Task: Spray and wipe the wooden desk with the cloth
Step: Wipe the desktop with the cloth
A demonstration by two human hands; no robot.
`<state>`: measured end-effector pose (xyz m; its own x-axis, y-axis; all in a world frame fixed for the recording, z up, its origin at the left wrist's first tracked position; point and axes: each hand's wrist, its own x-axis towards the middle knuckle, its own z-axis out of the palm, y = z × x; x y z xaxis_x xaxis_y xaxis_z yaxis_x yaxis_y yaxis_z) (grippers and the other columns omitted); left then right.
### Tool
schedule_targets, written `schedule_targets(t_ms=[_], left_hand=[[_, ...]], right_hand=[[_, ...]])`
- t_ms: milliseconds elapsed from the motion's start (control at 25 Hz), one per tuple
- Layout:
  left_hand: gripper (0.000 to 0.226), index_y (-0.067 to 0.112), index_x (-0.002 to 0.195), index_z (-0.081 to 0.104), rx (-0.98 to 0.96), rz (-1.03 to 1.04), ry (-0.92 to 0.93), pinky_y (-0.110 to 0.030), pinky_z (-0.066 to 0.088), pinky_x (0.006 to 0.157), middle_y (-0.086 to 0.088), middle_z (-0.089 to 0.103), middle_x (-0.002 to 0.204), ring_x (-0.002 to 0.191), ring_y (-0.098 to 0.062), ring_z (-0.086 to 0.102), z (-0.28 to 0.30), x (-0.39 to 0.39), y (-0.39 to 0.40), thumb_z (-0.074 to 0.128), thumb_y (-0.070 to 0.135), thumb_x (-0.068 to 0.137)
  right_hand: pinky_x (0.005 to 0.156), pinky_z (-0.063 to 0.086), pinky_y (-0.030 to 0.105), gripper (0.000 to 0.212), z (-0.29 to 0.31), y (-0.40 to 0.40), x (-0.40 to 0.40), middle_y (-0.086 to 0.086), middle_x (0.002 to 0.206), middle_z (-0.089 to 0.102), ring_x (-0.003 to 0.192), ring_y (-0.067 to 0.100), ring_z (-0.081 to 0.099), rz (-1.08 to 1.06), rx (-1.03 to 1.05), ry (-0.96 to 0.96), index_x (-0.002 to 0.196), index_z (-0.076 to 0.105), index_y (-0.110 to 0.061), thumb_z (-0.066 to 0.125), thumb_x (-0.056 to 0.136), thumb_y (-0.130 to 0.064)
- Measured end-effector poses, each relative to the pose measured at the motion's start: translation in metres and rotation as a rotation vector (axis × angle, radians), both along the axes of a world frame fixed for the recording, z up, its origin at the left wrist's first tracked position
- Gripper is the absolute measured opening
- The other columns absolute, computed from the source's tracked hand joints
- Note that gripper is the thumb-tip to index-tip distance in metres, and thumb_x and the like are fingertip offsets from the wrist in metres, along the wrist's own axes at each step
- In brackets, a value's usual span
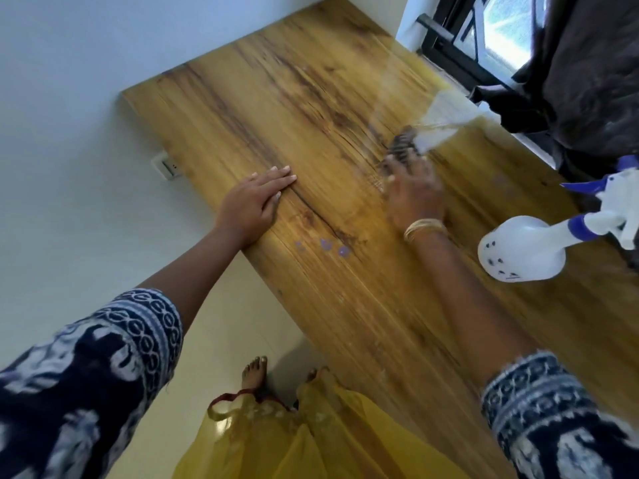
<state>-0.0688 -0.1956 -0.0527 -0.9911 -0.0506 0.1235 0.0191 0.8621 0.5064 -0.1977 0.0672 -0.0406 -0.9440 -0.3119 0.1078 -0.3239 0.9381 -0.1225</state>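
The wooden desk [311,98] runs from the near right to the far wall. My left hand [256,198] lies flat on its left edge with straight fingers. My right hand [413,191] is blurred by motion near the middle of the desk and holds a cloth [439,122], pale with a dark patterned part, stretched out beyond the fingers. A white spray bottle [522,250] with a blue and white trigger head stands on the desk to the right of my right wrist, untouched.
A white wall with a socket [167,165] borders the desk's left and far sides. A window with dark bars [484,36] and a dark curtain [587,81] stand at the far right. Small purple spots [325,245] mark the wood near the front edge.
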Motion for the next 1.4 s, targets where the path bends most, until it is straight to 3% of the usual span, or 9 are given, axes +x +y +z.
schedule_targets(t_ms=[160,280,520,600,800,960,1240,1320,1400], left_hand=[[0.048,0.018,0.142,0.048,-0.024,0.004,-0.025,-0.036,0.022,0.118,0.0,0.041,0.152,0.144,-0.016,0.033,0.002,0.001,0.003,0.042,0.006,0.097],[0.05,0.017,0.144,0.047,-0.049,0.021,-0.03,-0.036,0.02,0.118,-0.002,0.038,0.154,0.145,-0.018,0.03,0.001,0.008,0.005,0.042,0.004,0.096],[0.052,0.015,0.141,0.05,-0.027,0.092,0.016,-0.032,0.019,0.118,-0.002,0.041,0.152,0.145,-0.017,0.031,-0.003,0.025,0.006,0.039,-0.003,0.093],[0.054,0.015,0.14,0.051,-0.015,0.107,0.026,-0.031,0.02,0.117,-0.001,0.043,0.151,0.144,-0.017,0.032,-0.002,0.024,0.007,0.04,-0.005,0.092],[0.053,0.015,0.14,0.051,-0.014,0.09,0.008,-0.034,0.022,0.117,-0.002,0.043,0.151,0.143,-0.018,0.033,-0.002,0.024,0.004,0.04,-0.002,0.091],[0.053,0.013,0.142,0.049,-0.029,0.057,-0.012,-0.037,0.022,0.118,-0.005,0.041,0.152,0.144,-0.021,0.032,-0.002,0.022,0.003,0.041,0.001,0.091],[0.054,0.018,0.142,0.049,-0.041,0.094,0.012,-0.036,0.021,0.118,-0.002,0.042,0.152,0.144,-0.018,0.032,-0.011,0.021,0.004,0.034,0.003,0.092],[0.056,0.019,0.142,0.05,-0.034,0.102,0.017,-0.035,0.021,0.119,-0.001,0.042,0.152,0.144,-0.016,0.032,-0.012,0.02,0.004,0.034,0.002,0.091],[0.056,0.019,0.142,0.05,-0.033,0.099,0.016,-0.035,0.021,0.119,-0.001,0.042,0.152,0.144,-0.016,0.032,-0.013,0.02,0.003,0.035,0.002,0.09]], right_hand=[[0.103,0.042,0.044,0.048,-0.012,-0.045,0.124,0.004,0.147,0.047,0.133,0.029,0.045,0.487,0.001,-0.006,0.137,0.051,-0.033,0.052,0.089,-0.037],[0.101,0.045,0.042,0.042,-0.006,-0.028,0.111,0.002,0.146,0.05,0.129,0.026,0.05,0.701,0.052,0.033,0.132,0.057,-0.035,0.054,0.09,-0.035],[0.109,0.037,0.05,0.045,-0.006,0.043,0.021,0.012,0.154,0.036,0.14,0.034,0.033,-0.246,-0.02,-0.012,0.145,0.044,-0.023,0.042,0.099,-0.023],[0.114,0.031,0.047,0.049,-0.005,0.017,0.037,0.012,0.158,0.028,0.143,0.035,0.026,-0.338,0.023,-0.037,0.149,0.037,-0.023,0.04,0.1,-0.028],[0.102,0.043,0.048,0.047,-0.007,-0.056,0.15,0.009,0.146,0.048,0.132,0.034,0.045,0.347,0.013,0.0,0.137,0.053,-0.026,0.039,0.094,-0.034],[0.102,0.042,0.042,0.038,-0.005,-0.015,0.17,0.004,0.144,0.051,0.13,0.03,0.051,0.836,0.028,0.016,0.13,0.061,-0.03,0.05,0.094,-0.031],[0.112,0.034,0.044,0.044,-0.008,0.014,0.083,0.012,0.153,0.037,0.14,0.035,0.034,-0.222,-0.068,0.0,0.142,0.049,-0.022,0.041,0.099,-0.022],[0.113,0.032,0.045,0.046,-0.007,-0.016,0.1,0.012,0.154,0.035,0.142,0.035,0.03,-0.286,-0.055,-0.033,0.144,0.045,-0.024,0.042,0.098,-0.025],[0.108,0.037,0.046,0.047,-0.008,-0.044,0.139,0.011,0.15,0.043,0.137,0.035,0.038,-0.024,-0.035,0.001,0.14,0.05,-0.026,0.045,0.093,-0.028]])
